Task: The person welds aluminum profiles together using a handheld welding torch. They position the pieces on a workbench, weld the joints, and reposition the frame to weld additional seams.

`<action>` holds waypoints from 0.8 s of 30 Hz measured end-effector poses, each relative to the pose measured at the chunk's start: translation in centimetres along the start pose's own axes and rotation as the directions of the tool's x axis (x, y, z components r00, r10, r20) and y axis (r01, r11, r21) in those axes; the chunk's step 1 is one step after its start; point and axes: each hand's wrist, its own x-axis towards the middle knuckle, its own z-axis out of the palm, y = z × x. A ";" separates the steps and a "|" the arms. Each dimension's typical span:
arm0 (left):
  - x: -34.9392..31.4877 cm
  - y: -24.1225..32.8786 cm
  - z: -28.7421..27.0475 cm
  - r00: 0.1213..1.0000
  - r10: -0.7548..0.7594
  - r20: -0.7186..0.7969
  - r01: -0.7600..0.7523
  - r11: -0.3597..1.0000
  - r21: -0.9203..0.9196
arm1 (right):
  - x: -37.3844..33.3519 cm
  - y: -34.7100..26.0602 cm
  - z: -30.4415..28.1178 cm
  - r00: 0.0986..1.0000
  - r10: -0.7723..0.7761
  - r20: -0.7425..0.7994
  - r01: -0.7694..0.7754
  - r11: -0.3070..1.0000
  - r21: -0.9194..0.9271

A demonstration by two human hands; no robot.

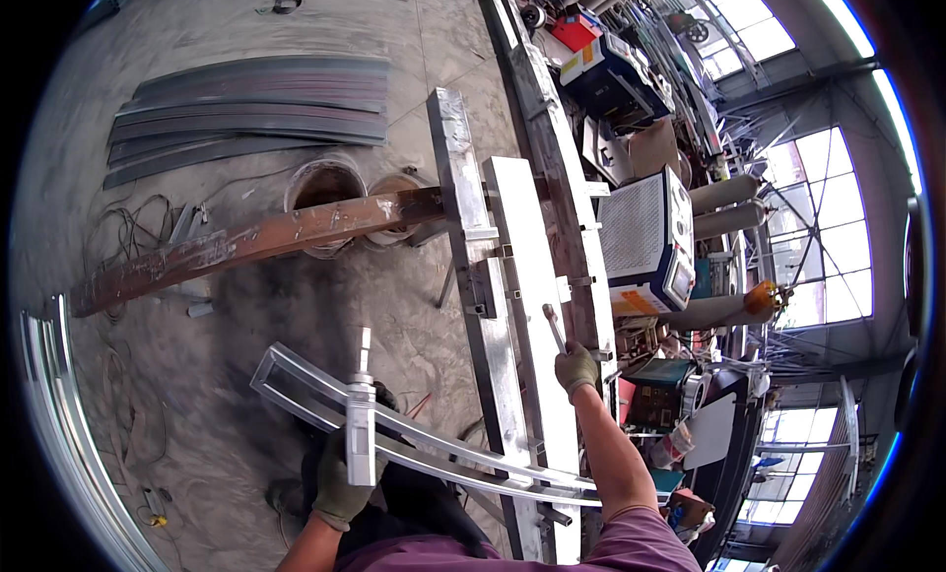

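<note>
My left hand (340,483), in a grey-green glove, is closed round a silver square-bodied metal piece (362,429) whose stepped, narrower end points away from me. Below and behind that piece runs a long silver frame of two rails (310,377), its right end lying across the metal beams. My right hand (574,368), gloved too, grips a short-handled metal tool (554,324) with a knobbed end. It hangs over a wide, bright silver bar (527,267). The tool's exact kind is unclear.
Beside the bright bar lie silver beams (458,158), with small clamps or brackets along them. A rusty beam (296,227) crosses the floor past two buckets (320,183). Flat grey strips (256,104) are stacked farther off. Machine cabinets (645,232) and gas cylinders (724,311) stand right.
</note>
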 end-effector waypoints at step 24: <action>-1.0 6.9 3.1 0.934 -0.357 0.018 0.317 0.802 -0.507 | -24.7 -18.6 -7.1 0.333 -0.923 0.191 0.382 0.318 0.868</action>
